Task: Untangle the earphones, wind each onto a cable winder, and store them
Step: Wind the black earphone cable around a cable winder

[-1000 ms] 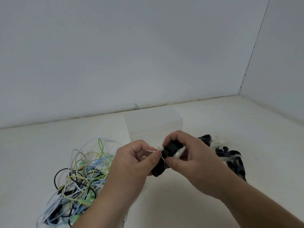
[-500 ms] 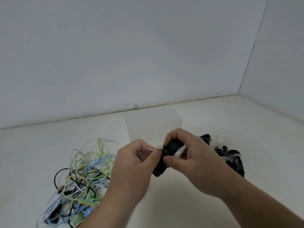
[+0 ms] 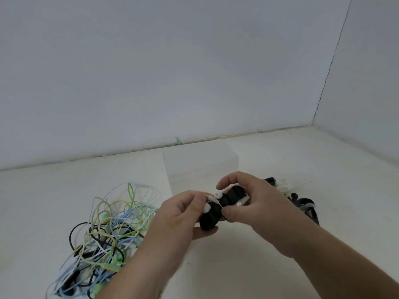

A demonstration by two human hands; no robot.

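Observation:
A black cable winder point(image 3: 212, 214) with a white earphone wound on it is held between both hands above the floor. My left hand point(image 3: 181, 216) grips its lower left end and pinches the white earbud end point(image 3: 217, 194). My right hand point(image 3: 257, 203) curls over the winder's right end, thumb below, with the white plug point(image 3: 241, 202) showing beside its fingers. A tangle of green, blue, white and black earphones point(image 3: 105, 238) lies on the floor at the left.
A translucent plastic box point(image 3: 200, 165) stands behind the hands. A pile of black and white cable winders point(image 3: 302, 203) lies at the right, partly hidden by my right hand. White walls close off the back and right.
The hands have hardly moved. My left fingers have shifted slightly on the earbud end of the wound earphone, and the winder has tilted a little.

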